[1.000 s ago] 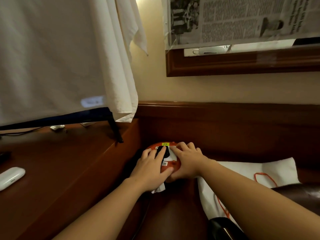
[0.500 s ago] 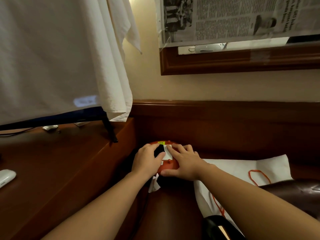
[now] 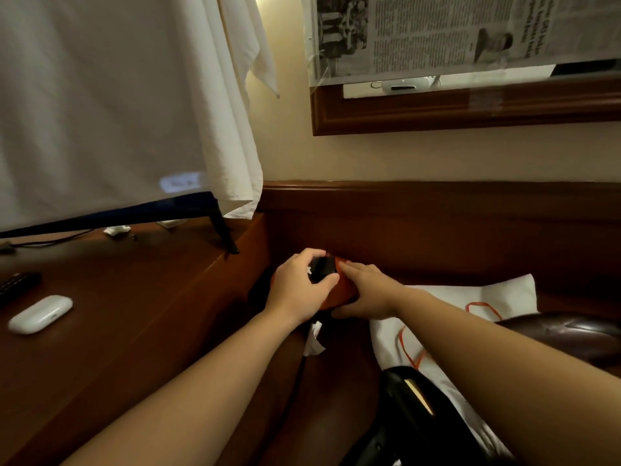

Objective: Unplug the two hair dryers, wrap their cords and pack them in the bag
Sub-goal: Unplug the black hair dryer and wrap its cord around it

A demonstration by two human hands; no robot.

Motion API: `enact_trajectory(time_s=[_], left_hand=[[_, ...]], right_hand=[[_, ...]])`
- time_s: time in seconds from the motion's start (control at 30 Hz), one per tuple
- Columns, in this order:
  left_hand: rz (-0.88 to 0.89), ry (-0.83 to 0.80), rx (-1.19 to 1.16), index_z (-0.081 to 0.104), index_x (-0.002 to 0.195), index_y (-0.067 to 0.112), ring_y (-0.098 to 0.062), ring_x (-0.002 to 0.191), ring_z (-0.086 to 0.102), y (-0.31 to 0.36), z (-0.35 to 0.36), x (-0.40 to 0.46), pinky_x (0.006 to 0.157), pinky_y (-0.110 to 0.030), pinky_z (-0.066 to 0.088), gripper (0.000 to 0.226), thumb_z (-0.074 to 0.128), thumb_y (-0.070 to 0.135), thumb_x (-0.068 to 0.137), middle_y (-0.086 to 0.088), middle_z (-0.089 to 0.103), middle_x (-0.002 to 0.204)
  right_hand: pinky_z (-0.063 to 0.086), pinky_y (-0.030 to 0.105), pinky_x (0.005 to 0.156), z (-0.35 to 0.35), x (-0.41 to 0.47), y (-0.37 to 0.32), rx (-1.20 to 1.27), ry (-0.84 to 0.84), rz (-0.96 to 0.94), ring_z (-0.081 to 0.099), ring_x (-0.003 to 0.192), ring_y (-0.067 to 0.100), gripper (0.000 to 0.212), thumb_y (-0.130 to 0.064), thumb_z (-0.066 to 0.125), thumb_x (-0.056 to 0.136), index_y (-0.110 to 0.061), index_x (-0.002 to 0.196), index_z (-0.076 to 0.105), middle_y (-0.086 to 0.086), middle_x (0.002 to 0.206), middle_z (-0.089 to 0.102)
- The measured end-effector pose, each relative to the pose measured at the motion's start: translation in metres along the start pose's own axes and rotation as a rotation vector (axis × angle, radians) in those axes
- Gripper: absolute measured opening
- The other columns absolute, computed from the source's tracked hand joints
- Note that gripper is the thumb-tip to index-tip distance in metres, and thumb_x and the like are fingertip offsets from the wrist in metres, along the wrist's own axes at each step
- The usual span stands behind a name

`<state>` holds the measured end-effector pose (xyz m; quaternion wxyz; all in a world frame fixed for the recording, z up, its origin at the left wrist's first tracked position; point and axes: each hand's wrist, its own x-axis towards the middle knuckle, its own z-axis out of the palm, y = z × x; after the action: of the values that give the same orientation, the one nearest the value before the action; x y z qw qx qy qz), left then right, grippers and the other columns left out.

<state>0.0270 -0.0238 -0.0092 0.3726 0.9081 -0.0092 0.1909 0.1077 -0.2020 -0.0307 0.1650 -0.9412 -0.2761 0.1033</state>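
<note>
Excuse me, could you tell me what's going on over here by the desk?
A person is unplugging something at a round orange socket unit in the corner beside the wooden desk. The left hand grips a black plug on top of it, while the right hand presses on the unit's side, apparently to steady it. A black hair dryer lies at the lower right on a white bag with orange handles. Nothing looks packed yet.

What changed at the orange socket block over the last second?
The left hand closed its fingers around the black plug, which it only rested on before. The right hand slid to the orange socket block's right side, bracing it. The white bag and black hair dryer stayed put.
</note>
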Motion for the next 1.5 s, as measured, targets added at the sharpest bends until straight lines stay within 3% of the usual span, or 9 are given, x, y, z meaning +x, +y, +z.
enact_trajectory(time_s=[0.13, 0.37, 0.47, 0.63, 0.77, 0.97, 1.17, 1.37, 1.5], left_hand=[[-0.041, -0.081, 0.03, 0.063, 0.135, 0.022, -0.017, 0.118, 0.062, -0.004, 0.013, -0.029, 0.088, -0.025, 0.049, 0.052, 0.083, 0.034, 0.089, -0.001, 0.067, 0.131], [-0.11, -0.16, 0.108, 0.059, 0.118, 0.029, -0.023, 0.112, 0.063, -0.003, 0.028, -0.06, 0.093, -0.047, 0.059, 0.044, 0.086, 0.036, 0.084, 0.001, 0.064, 0.125], [-0.12, -0.187, 0.126, 0.058, 0.114, 0.031, -0.023, 0.107, 0.066, -0.003, 0.029, -0.066, 0.091, -0.05, 0.061, 0.044, 0.087, 0.039, 0.081, 0.001, 0.066, 0.124], [-0.12, -0.239, 0.183, 0.059, 0.131, 0.024, -0.025, 0.123, 0.061, -0.005, 0.025, -0.083, 0.099, -0.048, 0.056, 0.05, 0.08, 0.043, 0.089, -0.003, 0.062, 0.138], [-0.094, -0.255, 0.199, 0.059, 0.135, 0.023, -0.024, 0.127, 0.057, -0.008, 0.012, -0.101, 0.101, -0.041, 0.053, 0.049, 0.075, 0.044, 0.094, -0.004, 0.057, 0.141], [-0.057, -0.247, 0.155, 0.07, 0.116, 0.021, -0.014, 0.109, 0.058, -0.023, -0.03, -0.16, 0.088, -0.029, 0.045, 0.031, 0.077, 0.039, 0.093, 0.001, 0.061, 0.119], [-0.093, -0.219, 0.115, 0.079, 0.095, 0.024, -0.01, 0.1, 0.065, -0.042, -0.055, -0.208, 0.091, -0.032, 0.052, 0.012, 0.077, 0.036, 0.091, 0.007, 0.071, 0.103], [-0.145, -0.291, -0.2, 0.075, 0.092, 0.014, -0.001, 0.074, 0.068, -0.022, -0.07, -0.211, 0.071, -0.022, 0.053, 0.021, 0.067, 0.029, 0.103, 0.006, 0.075, 0.082], [-0.134, -0.435, -0.404, 0.07, 0.086, 0.017, -0.009, 0.07, 0.065, -0.005, -0.082, -0.202, 0.07, -0.026, 0.051, 0.025, 0.06, 0.026, 0.107, 0.008, 0.068, 0.072]], right_hand=[[0.032, 0.046, 0.121, -0.002, -0.038, 0.0, 0.052, 0.105, 0.05, 0.029, 0.151, 0.03, 0.097, -0.057, 0.075, 0.086, -0.02, 0.163, 0.028, 0.007, 0.166, 0.033], [0.039, 0.037, 0.106, -0.005, -0.11, -0.022, 0.034, 0.209, -0.002, 0.048, 0.136, 0.025, 0.063, -0.05, 0.073, 0.091, -0.023, 0.145, 0.056, 0.003, 0.145, 0.057], [0.04, 0.037, 0.107, 0.0, -0.132, -0.031, 0.013, 0.199, -0.033, 0.049, 0.136, 0.023, 0.065, -0.055, 0.07, 0.09, -0.022, 0.145, 0.057, 0.002, 0.145, 0.058], [0.047, 0.034, 0.1, 0.012, -0.154, -0.044, -0.037, 0.2, -0.093, 0.055, 0.125, 0.019, 0.056, -0.057, 0.068, 0.091, -0.026, 0.137, 0.062, -0.002, 0.134, 0.061], [0.049, 0.042, 0.1, 0.02, -0.171, -0.061, -0.079, 0.184, -0.141, 0.052, 0.12, 0.018, 0.055, -0.061, 0.066, 0.09, -0.031, 0.136, 0.06, -0.004, 0.128, 0.061], [0.038, 0.041, 0.108, 0.047, -0.211, -0.1, -0.224, 0.058, -0.328, 0.045, 0.123, 0.013, 0.065, -0.065, 0.065, 0.084, -0.033, 0.14, 0.054, -0.008, 0.133, 0.057], [0.03, 0.049, 0.113, 0.089, -0.221, -0.119, -0.435, -0.087, -0.397, 0.044, 0.132, 0.022, 0.051, -0.04, 0.068, 0.087, -0.029, 0.135, 0.056, -0.001, 0.14, 0.056], [0.038, 0.043, 0.104, 0.064, -0.225, -0.124, -0.31, 0.029, -0.425, 0.052, 0.118, 0.019, 0.037, -0.037, 0.071, 0.085, -0.03, 0.12, 0.062, -0.006, 0.12, 0.062], [0.048, 0.033, 0.087, 0.028, -0.228, -0.119, -0.119, 0.167, -0.383, 0.049, 0.105, 0.01, 0.035, -0.042, 0.076, 0.086, -0.028, 0.117, 0.067, -0.01, 0.107, 0.06]])
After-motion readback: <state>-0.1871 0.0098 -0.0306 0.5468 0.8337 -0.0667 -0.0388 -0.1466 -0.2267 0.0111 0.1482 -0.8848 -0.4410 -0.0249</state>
